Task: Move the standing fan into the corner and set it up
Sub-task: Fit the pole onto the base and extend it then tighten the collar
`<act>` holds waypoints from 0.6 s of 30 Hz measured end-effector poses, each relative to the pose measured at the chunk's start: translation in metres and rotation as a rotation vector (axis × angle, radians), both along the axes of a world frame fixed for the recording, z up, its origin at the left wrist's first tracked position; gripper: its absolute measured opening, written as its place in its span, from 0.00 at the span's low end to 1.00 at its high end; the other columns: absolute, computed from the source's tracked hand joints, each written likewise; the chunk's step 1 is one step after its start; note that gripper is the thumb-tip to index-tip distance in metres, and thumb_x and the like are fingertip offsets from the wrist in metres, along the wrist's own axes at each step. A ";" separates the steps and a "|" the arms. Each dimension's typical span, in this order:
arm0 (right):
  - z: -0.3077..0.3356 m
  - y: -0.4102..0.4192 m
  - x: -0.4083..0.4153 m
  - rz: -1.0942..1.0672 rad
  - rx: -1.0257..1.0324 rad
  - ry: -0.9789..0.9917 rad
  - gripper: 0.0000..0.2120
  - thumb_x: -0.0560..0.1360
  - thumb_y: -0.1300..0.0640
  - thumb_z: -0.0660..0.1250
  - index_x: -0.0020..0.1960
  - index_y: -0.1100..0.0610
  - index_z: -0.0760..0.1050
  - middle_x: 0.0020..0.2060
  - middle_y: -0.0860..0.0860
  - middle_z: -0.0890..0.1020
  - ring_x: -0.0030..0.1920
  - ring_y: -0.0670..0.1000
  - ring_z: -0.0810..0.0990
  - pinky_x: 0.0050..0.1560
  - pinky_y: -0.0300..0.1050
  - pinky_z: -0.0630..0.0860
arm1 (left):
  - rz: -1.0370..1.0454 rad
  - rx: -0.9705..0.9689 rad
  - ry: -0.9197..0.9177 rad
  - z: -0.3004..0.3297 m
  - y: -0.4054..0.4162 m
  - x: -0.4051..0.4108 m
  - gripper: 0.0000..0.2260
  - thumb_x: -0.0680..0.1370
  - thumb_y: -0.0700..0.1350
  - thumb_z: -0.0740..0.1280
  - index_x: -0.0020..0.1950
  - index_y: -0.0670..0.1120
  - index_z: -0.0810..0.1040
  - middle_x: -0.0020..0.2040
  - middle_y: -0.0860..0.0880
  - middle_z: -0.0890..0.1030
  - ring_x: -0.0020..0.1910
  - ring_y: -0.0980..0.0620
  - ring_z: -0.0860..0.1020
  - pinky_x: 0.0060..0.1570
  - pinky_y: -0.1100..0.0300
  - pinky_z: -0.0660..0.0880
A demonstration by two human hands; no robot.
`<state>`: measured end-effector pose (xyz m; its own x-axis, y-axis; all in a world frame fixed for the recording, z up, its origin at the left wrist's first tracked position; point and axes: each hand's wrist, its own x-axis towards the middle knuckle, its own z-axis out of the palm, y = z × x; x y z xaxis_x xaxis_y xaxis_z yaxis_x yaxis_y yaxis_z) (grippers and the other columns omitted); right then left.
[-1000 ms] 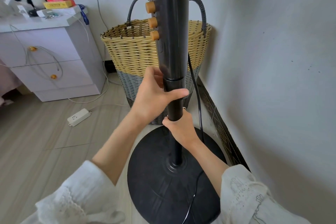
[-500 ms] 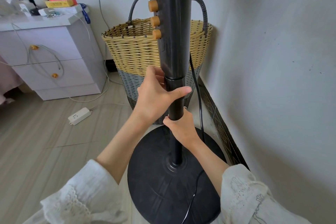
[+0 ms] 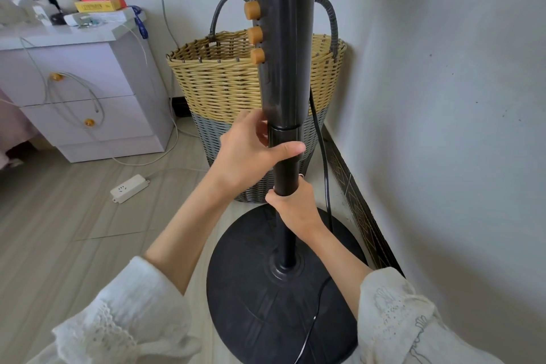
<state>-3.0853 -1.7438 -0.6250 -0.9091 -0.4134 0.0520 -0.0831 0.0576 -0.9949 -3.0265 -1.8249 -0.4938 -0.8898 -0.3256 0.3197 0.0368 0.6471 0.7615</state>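
Note:
The black standing fan stands upright close to the right wall, its thick upper column (image 3: 285, 38) carrying several orange knobs (image 3: 254, 35) on its left side. Its round black base (image 3: 263, 298) rests flat on the floor. My left hand (image 3: 251, 154) wraps the collar where the thick column meets the thinner pole, thumb across the front. My right hand (image 3: 295, 204) grips the thin pole just below. The fan's black cord (image 3: 325, 174) hangs down behind the pole and crosses the base. The fan head is out of view.
A woven yellow-and-grey basket (image 3: 218, 89) with handles stands directly behind the fan in the corner. A white bedside cabinet (image 3: 88, 91) with cables and toys is at the left. A white power strip (image 3: 129, 188) lies on the wooden floor. Dark skirting (image 3: 360, 210) runs along the right wall.
The thick upper column has slid up slightly relative to the lower pole. Both hands keep their grips in nearly the same place.

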 end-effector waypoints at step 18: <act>0.001 -0.001 0.002 0.005 0.004 -0.021 0.12 0.67 0.61 0.72 0.42 0.50 0.70 0.33 0.47 0.75 0.34 0.46 0.76 0.33 0.36 0.73 | -0.105 0.245 0.088 0.010 0.007 -0.003 0.26 0.62 0.61 0.71 0.53 0.53 0.65 0.48 0.56 0.75 0.45 0.64 0.76 0.36 0.81 0.68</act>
<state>-3.0833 -1.7451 -0.6241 -0.9079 -0.4179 0.0316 -0.0627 0.0610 -0.9962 -3.0294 -1.8181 -0.4842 -0.8949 -0.3106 0.3203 0.1667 0.4332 0.8857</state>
